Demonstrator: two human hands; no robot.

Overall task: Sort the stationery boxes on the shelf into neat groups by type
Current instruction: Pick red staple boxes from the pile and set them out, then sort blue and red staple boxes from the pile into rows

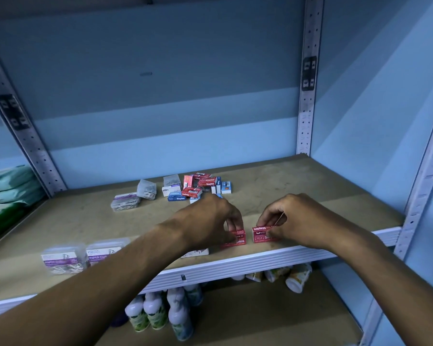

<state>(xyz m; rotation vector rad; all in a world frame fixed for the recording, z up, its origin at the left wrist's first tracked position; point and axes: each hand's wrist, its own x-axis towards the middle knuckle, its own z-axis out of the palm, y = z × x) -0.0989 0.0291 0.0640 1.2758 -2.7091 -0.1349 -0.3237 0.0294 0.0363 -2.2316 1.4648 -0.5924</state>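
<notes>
Two red staples boxes stand side by side near the front edge of the brown shelf board (298, 186). My left hand (210, 221) pinches the left red box (236, 239); my right hand (293, 218) pinches the right red box (261, 234). A mixed heap of red, blue and white small boxes (198, 187) lies farther back in the middle. Clear paper-clip boxes lie at its left (125, 201) and at the front left (65, 258). A white box (198, 252) peeks out under my left wrist.
Perforated metal uprights (308, 96) frame the shelf at left and right. Green packs (5, 191) fill the neighbouring bay at left. Below the white shelf lip (260, 263), white bottles (158, 313) stand and some lie on the lower shelf.
</notes>
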